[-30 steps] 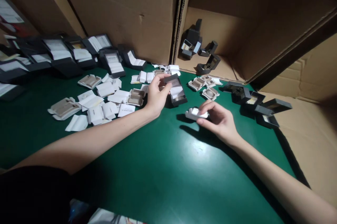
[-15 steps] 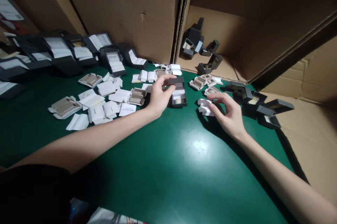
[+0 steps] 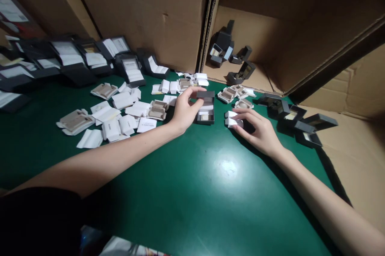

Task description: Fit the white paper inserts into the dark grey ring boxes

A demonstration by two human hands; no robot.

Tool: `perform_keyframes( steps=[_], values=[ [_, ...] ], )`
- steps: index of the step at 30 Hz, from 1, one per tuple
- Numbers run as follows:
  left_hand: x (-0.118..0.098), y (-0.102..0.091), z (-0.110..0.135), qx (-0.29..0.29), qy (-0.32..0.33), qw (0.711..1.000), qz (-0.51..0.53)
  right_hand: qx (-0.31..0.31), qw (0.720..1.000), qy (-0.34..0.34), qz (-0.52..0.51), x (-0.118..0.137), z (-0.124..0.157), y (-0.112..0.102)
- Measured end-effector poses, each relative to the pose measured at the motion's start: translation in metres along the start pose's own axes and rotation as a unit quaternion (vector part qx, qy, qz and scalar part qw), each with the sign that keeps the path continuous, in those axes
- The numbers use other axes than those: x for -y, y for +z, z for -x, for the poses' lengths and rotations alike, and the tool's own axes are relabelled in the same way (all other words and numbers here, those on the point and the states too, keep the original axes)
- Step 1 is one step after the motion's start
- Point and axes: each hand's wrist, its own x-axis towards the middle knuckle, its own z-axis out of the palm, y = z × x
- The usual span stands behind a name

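My left hand [image 3: 187, 112] grips a small black hinged box [image 3: 206, 121], thumb and fingers at the left side of its raised lid. The box stands open on the green table, showing a white lining and a pale yellowish patch at its bottom. To the right, my right hand [image 3: 258, 130] is closed on a folded white insert [image 3: 230, 119], held between thumb and fingers at the tabletop. Just beyond that hand lie flattened white-and-grey inserts [image 3: 227, 95]. Left of the box are more white inserts [image 3: 110, 130] and a printed white card [image 3: 147, 125].
Open black boxes with white linings [image 3: 131, 70] line the back left. More open black boxes [image 3: 311, 138] stand at the right edge. A large cardboard carton [image 3: 264, 27] behind holds several black boxes [image 3: 240, 72]. Cardboard walls border the green table [image 3: 186, 192].
My right hand has turned slightly, and the white insert in it now looks more folded together. The left hand still holds the box, whose lower compartment now shows a yellowish patch instead of white.
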Motion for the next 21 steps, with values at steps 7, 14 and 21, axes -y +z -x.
perform_keyframes(
  steps=[7,14,21],
  values=[
    [-0.006,0.000,0.002,0.021,0.028,0.999,-0.039,-0.012,1.000,0.021,-0.010,-0.006,0.002,0.001],
    [-0.006,0.000,0.003,0.052,0.044,0.997,-0.044,-0.005,1.000,0.007,-0.025,-0.001,0.001,0.001],
    [-0.010,0.001,0.005,0.083,0.052,0.994,-0.053,-0.068,0.996,-0.024,-0.059,0.012,-0.001,0.001]
  ],
)
